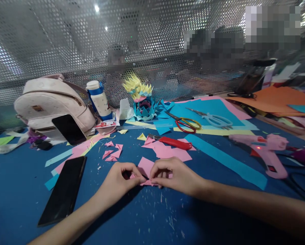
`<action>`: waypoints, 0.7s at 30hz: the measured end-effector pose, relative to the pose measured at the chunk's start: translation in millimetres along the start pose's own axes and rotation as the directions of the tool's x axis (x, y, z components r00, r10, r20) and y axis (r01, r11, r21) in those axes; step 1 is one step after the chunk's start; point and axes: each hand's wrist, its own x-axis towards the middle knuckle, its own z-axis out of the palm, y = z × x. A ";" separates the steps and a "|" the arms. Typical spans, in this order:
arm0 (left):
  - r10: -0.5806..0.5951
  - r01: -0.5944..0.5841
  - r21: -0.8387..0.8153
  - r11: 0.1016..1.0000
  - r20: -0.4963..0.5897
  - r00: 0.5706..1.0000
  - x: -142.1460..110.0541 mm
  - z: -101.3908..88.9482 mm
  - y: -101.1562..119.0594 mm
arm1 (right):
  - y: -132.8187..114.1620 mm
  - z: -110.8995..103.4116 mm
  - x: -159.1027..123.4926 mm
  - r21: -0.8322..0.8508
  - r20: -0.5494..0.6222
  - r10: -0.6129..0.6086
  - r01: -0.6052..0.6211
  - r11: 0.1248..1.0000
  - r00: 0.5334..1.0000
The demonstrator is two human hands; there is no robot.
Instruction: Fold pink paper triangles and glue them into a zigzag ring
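Bare forearms [83,213] over blue bench [22,190]; left hand [121,176] and right hand [172,173], fingers of each pinching small folded pink paper piece [149,183] between them, nearer camera than red plastic-handled cutter [176,143].

You are in what looks like a craft workshop, judging by your counter [142,217]: the pink paper [145,165] before you, paper scraps [114,152], scissors [178,118], a cutter [176,143], a glue gun [266,141] with its light on and a spiky paper model [142,96]. Behind stands a perforated metal wall [78,44] (your backpack [50,98] and bottle [99,102] sit near it), with blurred figures [229,47], seen through or reflected, you cannot tell which.
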 end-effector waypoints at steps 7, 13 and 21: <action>0.238 -0.211 0.359 0.909 -0.032 0.971 -8.6 0.0 3.1 | 2.8 -1.5 1.0 0.047 -0.013 0.058 -0.057 0.997 0.998; 0.503 -0.437 0.609 0.662 0.071 0.861 -15.6 6.7 0.4 | 3.6 -1.7 2.1 -0.011 0.013 0.052 -0.051 0.999 0.999; 0.578 -0.478 0.623 0.619 0.051 0.814 -14.0 9.0 -5.1 | 6.4 1.3 0.8 -0.067 0.038 -0.007 0.010 0.998 0.999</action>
